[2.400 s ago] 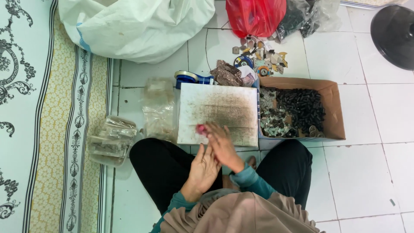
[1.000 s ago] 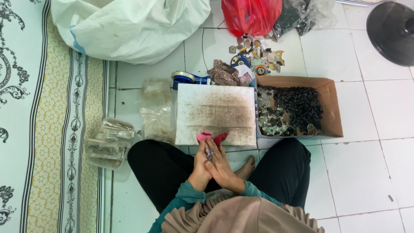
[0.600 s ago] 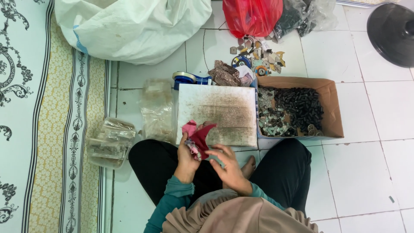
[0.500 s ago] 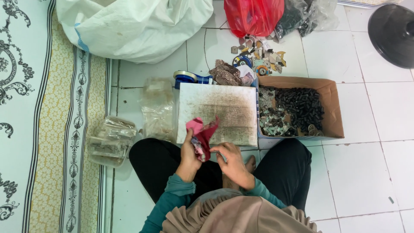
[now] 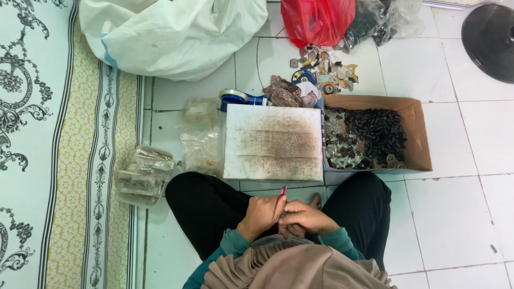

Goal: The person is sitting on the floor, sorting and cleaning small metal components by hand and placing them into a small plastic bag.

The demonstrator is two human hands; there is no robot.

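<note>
Together, both hands (image 5: 284,214) around red piece (image 5: 282,194)

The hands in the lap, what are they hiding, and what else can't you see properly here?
- Head view: the left hand holds a thin red piece; the fingers cover most of it.
- The right hand hides whatever it pinches.
- The bits in the cardboard box are too small to tell apart.
- The black round thing is cut off by the edge.
- The red bag runs off the top.

White sack (image 5: 171,32), cardboard box (image 5: 415,134), board (image 5: 273,142)
</note>
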